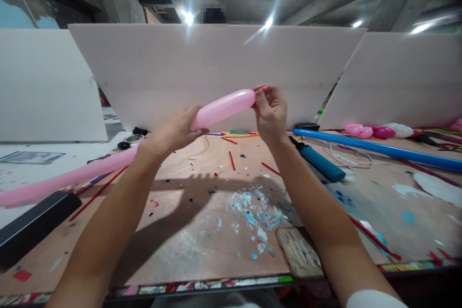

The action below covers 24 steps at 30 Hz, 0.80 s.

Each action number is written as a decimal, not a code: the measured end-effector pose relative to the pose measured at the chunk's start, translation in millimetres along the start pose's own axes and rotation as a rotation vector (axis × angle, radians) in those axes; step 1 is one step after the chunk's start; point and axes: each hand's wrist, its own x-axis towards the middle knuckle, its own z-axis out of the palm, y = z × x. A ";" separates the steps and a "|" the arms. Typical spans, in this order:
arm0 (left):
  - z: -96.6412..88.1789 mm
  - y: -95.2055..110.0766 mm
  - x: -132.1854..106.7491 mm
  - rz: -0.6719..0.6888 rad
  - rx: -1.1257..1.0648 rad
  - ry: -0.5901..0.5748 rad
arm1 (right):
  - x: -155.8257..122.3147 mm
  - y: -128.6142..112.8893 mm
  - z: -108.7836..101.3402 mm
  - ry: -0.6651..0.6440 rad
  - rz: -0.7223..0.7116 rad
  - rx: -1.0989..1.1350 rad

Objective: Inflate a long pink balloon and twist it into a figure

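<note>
A left hand (pixel 173 130) curls around a long pink balloon (pixel 225 107) above a littered worktable (pixel 187 267) as the right hand (pixel 271 111) pinches its end between thumb and fingers; a light wrap along the inflated body and a firm pinch at the tip should serve best

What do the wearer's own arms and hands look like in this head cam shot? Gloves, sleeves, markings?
No gloves on the left hand or right hand. Both forearms are bare, with no watch, cable or marking visible. A plain white sleeve edge shows on the right arm at the bottom of the frame; no left sleeve in view.
</note>
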 end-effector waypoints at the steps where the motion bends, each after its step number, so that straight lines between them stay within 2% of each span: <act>1: 2.7 -8.4 -0.9 -0.049 0.042 -0.022 | 6.7 5.5 -7.1 0.042 0.012 0.034; 4: 7.4 -27.8 -4.2 -0.156 0.092 -0.028 | 23.4 24.4 -29.8 0.152 0.076 0.126; 8: 7.7 -38.9 -8.3 -0.185 0.111 -0.038 | 31.5 42.6 -50.2 0.238 0.228 0.240; 12: 12.9 -40.8 -8.3 -0.187 0.119 -0.084 | 24.7 43.3 -47.2 0.052 0.362 0.279; 15: 21.2 -42.7 -7.0 -0.175 0.125 -0.122 | 20.8 43.2 -39.6 -0.031 0.359 0.236; 18: 29.4 -45.4 -5.3 -0.174 0.109 -0.085 | 25.3 52.0 -37.2 -0.024 0.344 0.185; 21: 34.7 -47.8 -3.6 -0.157 0.076 -0.039 | 38.2 69.1 -45.0 0.072 0.292 0.158; 24: 35.7 -55.2 -3.7 -0.214 0.096 -0.100 | 54.5 86.8 -72.7 0.242 0.219 0.176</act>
